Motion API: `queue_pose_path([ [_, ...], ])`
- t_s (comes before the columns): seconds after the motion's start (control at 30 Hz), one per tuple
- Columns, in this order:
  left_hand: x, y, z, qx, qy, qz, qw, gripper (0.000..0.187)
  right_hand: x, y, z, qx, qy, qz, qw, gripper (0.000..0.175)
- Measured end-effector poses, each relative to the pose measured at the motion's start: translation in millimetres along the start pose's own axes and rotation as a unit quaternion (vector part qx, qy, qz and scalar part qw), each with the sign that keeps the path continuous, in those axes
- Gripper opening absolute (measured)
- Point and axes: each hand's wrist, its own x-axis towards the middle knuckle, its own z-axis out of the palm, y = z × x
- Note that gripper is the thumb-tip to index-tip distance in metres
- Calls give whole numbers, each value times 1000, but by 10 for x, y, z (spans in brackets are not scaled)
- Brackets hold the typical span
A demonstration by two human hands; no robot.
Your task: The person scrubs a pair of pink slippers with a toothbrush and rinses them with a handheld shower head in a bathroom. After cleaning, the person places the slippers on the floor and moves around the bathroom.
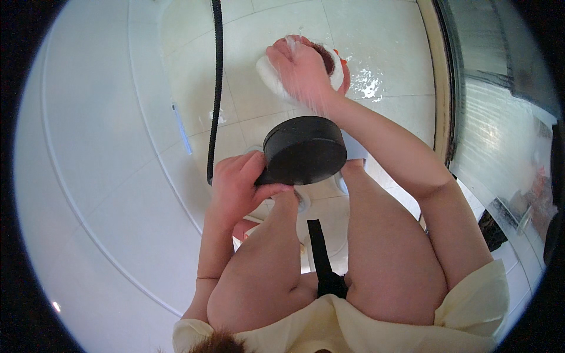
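My left hand (236,185) grips the handle of a black round shower head (304,152), which is tilted away from me. Thin streams of water run from it toward my right hand (304,66). That hand is closed over the edge of a wet plush item, apparently a slipper (270,77), with white, pink and dark brown parts and small orange details. The slipper rests on the wet floor tiles, and my hand covers much of it. From the shower head's handle, a black ribbed hose (217,84) runs up out of view.
A thin blue stick-like object (182,130) lies left of the hose. White wall tiles (110,176) curve along the left. At right stand a door frame (435,79) and a wet glass panel (490,132). A black strap (320,247) hangs between my legs. Another pinkish item (242,229) is partly hidden.
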Motion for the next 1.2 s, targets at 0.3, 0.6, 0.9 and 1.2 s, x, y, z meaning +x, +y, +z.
queue_pose_path([
  [0.3,-85,-94,-11,1,6,-22,1000,52,115,119,57,147,-165,121,968,43],
  [0.6,-321,-210,35,5,-6,-60,998,50,-64,596,624,-142,-192,-22,971,36],
  [0.9,-485,-282,72,-4,-9,-75,997,51,-295,955,803,-410,-209,-224,859,22],
  [1.2,-594,-393,11,7,-12,-83,996,64,-390,684,506,-212,-105,-106,966,22],
])
